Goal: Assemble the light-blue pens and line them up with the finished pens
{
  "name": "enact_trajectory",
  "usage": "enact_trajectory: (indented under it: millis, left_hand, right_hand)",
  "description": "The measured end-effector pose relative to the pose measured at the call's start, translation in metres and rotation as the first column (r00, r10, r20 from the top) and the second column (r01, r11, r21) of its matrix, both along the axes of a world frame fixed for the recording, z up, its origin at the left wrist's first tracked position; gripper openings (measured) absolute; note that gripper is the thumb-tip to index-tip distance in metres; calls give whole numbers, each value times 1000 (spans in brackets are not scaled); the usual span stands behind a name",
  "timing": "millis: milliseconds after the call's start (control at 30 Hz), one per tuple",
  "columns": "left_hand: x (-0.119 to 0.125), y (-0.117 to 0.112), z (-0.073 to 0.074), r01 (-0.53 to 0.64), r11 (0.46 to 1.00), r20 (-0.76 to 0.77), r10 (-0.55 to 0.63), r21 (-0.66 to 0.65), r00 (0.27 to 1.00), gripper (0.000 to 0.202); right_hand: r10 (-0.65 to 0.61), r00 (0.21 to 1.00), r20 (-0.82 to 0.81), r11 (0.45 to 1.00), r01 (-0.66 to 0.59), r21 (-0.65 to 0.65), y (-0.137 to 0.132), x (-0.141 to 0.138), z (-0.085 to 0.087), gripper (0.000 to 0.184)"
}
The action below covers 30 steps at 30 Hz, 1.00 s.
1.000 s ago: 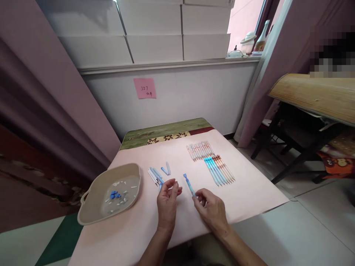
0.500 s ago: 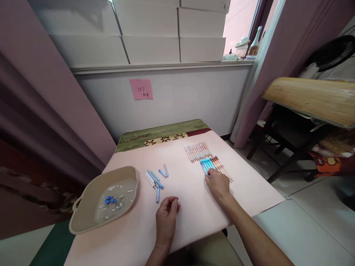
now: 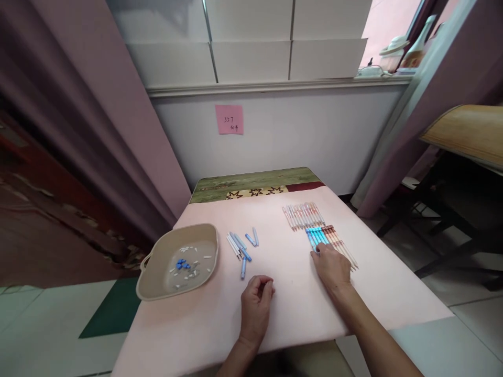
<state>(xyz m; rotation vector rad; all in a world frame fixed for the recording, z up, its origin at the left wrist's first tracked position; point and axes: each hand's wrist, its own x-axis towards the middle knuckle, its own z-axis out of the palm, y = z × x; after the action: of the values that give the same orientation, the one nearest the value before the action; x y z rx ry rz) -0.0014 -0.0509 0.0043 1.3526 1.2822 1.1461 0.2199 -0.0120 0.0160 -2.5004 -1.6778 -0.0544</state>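
From my head feed: right hand (image 3: 332, 266) is down at the row of blue pens (image 3: 314, 235), fingertips bent in over their lower ends, and I can't tell whether it grips one or only touches (the back of the hand hides it). Brown-topped pens (image 3: 340, 246) lie side by side just right of the blue ones, partly behind that hand; a second row of pale pens (image 3: 302, 215) sits beyond, nearly end to end with them. Left hand (image 3: 256, 309) I have near the table's front edge, fingers curled in narrow, thumb close to the forefinger; can't tell if anything small is pinched there. Just ahead of it lies a short blue barrel (image 3: 243, 268), then a bunch of white refills (image 3: 232, 245) beside a darker blue tube (image 3: 245, 254), and farther back two blue pieces (image 3: 252, 240) set at an angle to each other. To the left stands a beige tray (image 3: 161, 269) with blue bits (image 3: 183, 264) clustered on its floor and small white scraps (image 3: 207, 257) scattered around. All this rests on the pink cover (image 3: 291, 324); pink note (image 3: 230, 120) with handwriting on the wall behind.
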Motion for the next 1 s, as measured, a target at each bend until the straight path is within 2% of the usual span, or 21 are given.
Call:
enact_trajectory:
  millis: [100,167,200,267,333,400,467,600,700,767,867,1000]
  left_hand:
    - [0,-1,0,7,1000,-13,-7,16,1000,19]
    - [0,-2,0,7,1000,-31,-7,28,999,18]
    - [0,-2,0,6,999,-42,-5,35,999,18]
    - [1,-4,1,2,999,-51,0,43,999,19]
    - [0,-7,3,-3,1000,-29,4,27,1000,20]
    - [-2,-10,6,-16,1000,9,16,-13,1000,21]
    - [-9,-12,11,-35,998,35,37,-56,999,21]
    - [-35,-7,25,-130,989,5,130,-67,991,23]
    - [-55,3,29,-212,977,-164,210,4,964,21]
    - [-63,11,28,-193,980,-331,199,52,922,18]
    - [-63,19,21,-133,989,-554,147,65,820,19]
    - [-55,27,15,-125,991,-701,128,57,702,19]
  right_hand:
    - [41,995,-90,993,-30,115,0,-12,6,25]
    - [161,958,-238,971,-111,211,4,-30,11,25]
    - [251,907,-339,952,-166,258,8,-42,13,25]
    - [394,741,-544,911,-236,338,19,-67,15,27]
    - [430,590,-683,899,-207,387,34,-91,12,29]
    - [423,510,-749,899,-133,418,48,-109,4,31]
    - [428,473,-770,890,-72,450,59,-118,-8,33]
    - [471,469,-747,861,-57,506,66,-119,-27,36]
    - [501,498,-708,844,-98,527,62,-118,-31,34]
    - [542,540,-645,826,-197,529,59,-119,-29,31]
    - [607,602,-519,791,-392,470,54,-125,-25,23]
    - [646,660,-384,763,-536,362,51,-132,-22,18]
